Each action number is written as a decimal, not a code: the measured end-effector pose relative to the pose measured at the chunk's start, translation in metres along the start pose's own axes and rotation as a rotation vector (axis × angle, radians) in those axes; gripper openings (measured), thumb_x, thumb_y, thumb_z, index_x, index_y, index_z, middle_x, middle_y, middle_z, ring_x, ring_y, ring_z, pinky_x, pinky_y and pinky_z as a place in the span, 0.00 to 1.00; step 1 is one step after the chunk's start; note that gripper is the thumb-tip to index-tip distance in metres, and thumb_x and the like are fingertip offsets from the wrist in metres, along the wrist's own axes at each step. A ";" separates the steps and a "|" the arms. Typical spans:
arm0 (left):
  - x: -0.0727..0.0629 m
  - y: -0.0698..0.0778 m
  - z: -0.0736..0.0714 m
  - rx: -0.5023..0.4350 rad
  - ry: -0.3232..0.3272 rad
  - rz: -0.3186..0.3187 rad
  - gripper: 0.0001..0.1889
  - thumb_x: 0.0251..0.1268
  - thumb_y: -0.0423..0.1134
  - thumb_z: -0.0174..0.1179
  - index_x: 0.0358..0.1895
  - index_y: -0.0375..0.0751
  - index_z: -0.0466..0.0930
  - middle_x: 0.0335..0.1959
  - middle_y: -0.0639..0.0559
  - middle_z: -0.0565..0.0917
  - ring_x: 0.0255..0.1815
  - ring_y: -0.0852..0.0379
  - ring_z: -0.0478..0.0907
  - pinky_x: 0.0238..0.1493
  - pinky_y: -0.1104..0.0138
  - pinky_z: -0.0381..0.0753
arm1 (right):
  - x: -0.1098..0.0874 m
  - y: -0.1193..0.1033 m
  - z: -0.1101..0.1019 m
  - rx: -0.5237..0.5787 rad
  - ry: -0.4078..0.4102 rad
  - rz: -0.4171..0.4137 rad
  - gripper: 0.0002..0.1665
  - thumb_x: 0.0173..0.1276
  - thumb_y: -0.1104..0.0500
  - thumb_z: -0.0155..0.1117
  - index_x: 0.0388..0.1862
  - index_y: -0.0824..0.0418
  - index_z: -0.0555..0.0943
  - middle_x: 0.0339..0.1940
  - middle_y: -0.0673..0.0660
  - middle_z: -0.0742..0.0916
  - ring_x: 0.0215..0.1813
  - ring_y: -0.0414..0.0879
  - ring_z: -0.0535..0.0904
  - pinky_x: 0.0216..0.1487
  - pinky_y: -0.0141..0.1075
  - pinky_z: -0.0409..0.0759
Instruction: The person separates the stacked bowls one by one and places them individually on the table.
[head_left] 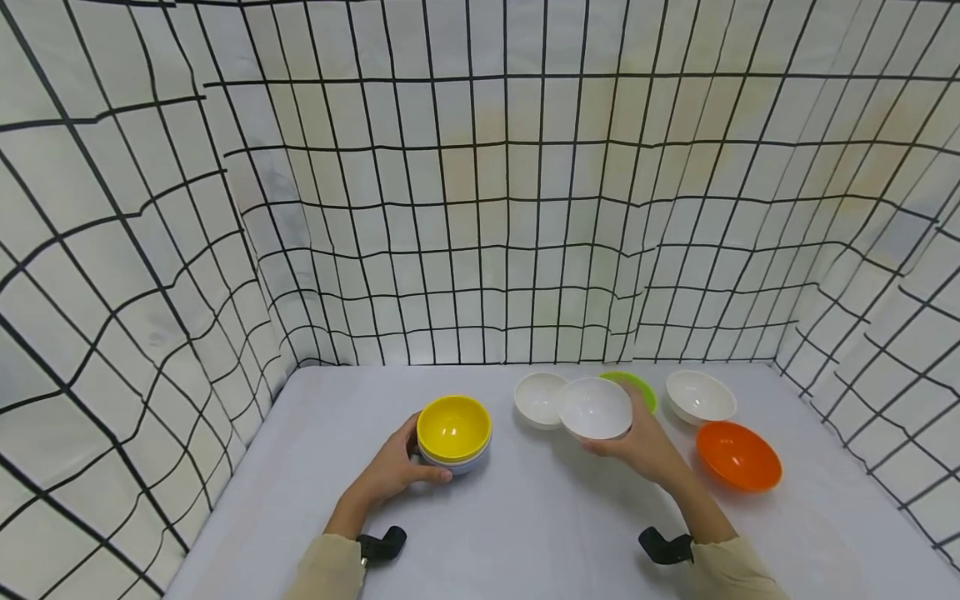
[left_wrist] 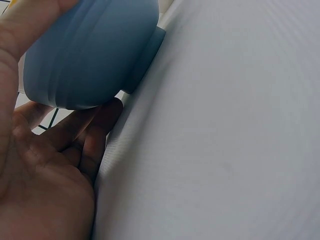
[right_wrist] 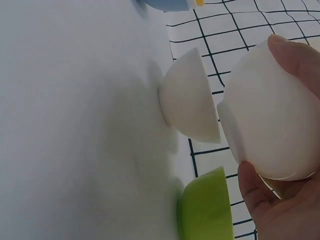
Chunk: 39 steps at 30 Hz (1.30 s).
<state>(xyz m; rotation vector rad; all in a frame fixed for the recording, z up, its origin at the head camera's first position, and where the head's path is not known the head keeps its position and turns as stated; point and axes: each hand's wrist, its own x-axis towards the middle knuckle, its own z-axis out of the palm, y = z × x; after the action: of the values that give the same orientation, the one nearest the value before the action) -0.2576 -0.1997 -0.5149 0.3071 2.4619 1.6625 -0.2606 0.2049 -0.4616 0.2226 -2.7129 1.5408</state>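
A stack of bowls stands on the table at centre-left, a yellow bowl (head_left: 453,427) on top, a white rim beneath it, and a blue bowl (left_wrist: 95,55) at the bottom. My left hand (head_left: 396,465) holds this stack from its left side, thumb in front and fingers round the far side. Above the table, my right hand (head_left: 647,437) grips a white bowl (head_left: 596,410) by its right side, thumb near and fingers behind. In the right wrist view that bowl (right_wrist: 270,110) is clear of the cloth. Just behind it rests another white bowl (head_left: 537,400).
A green bowl (head_left: 636,388), partly hidden by my right hand, sits at the back. To its right are a third white bowl (head_left: 699,398) and an orange bowl (head_left: 738,457), near my right forearm. White cloth covers the table (head_left: 495,542); black-gridded walls (head_left: 480,208) enclose it.
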 end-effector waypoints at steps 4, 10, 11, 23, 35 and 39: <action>0.000 0.000 0.001 -0.004 -0.001 0.003 0.58 0.43 0.45 0.84 0.79 0.52 0.58 0.77 0.49 0.69 0.79 0.41 0.64 0.81 0.41 0.55 | -0.010 0.001 -0.005 -0.045 -0.023 0.054 0.72 0.50 0.44 0.85 0.82 0.56 0.48 0.78 0.63 0.67 0.73 0.63 0.69 0.68 0.61 0.76; 0.001 0.000 0.000 0.006 0.012 -0.009 0.58 0.41 0.46 0.85 0.79 0.53 0.58 0.76 0.49 0.70 0.77 0.41 0.66 0.81 0.40 0.55 | -0.020 0.008 -0.011 -0.095 -0.049 0.086 0.71 0.50 0.43 0.85 0.81 0.57 0.48 0.76 0.65 0.68 0.72 0.63 0.69 0.68 0.61 0.77; 0.001 0.000 0.000 0.004 0.014 -0.012 0.58 0.41 0.47 0.85 0.79 0.53 0.58 0.76 0.50 0.70 0.77 0.42 0.66 0.81 0.40 0.55 | -0.022 0.010 -0.012 -0.098 -0.052 0.088 0.71 0.50 0.43 0.85 0.81 0.56 0.49 0.76 0.64 0.69 0.72 0.63 0.69 0.68 0.61 0.77; 0.000 -0.001 0.001 -0.001 0.025 -0.025 0.59 0.38 0.48 0.86 0.79 0.56 0.59 0.74 0.53 0.73 0.74 0.45 0.69 0.80 0.39 0.55 | -0.040 0.029 -0.020 -0.124 -0.117 0.134 0.70 0.49 0.42 0.85 0.81 0.54 0.50 0.76 0.61 0.69 0.71 0.60 0.71 0.67 0.60 0.78; 0.000 -0.001 0.001 -0.011 0.021 -0.016 0.58 0.39 0.48 0.85 0.78 0.56 0.60 0.73 0.54 0.73 0.72 0.47 0.70 0.80 0.40 0.57 | -0.045 0.042 -0.026 -0.177 -0.149 0.176 0.72 0.46 0.40 0.86 0.81 0.55 0.51 0.76 0.62 0.69 0.70 0.60 0.72 0.66 0.61 0.78; 0.000 -0.001 0.001 -0.006 0.015 -0.011 0.58 0.40 0.48 0.85 0.79 0.56 0.59 0.75 0.52 0.72 0.74 0.45 0.69 0.81 0.40 0.56 | -0.046 0.045 -0.030 -0.202 -0.147 0.190 0.72 0.47 0.39 0.84 0.80 0.58 0.51 0.75 0.64 0.69 0.69 0.61 0.72 0.67 0.62 0.78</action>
<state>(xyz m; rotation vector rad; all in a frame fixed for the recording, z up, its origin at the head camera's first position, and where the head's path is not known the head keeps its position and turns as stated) -0.2572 -0.1992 -0.5158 0.2801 2.4646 1.6736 -0.2222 0.2591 -0.4882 0.0793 -3.0599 1.3215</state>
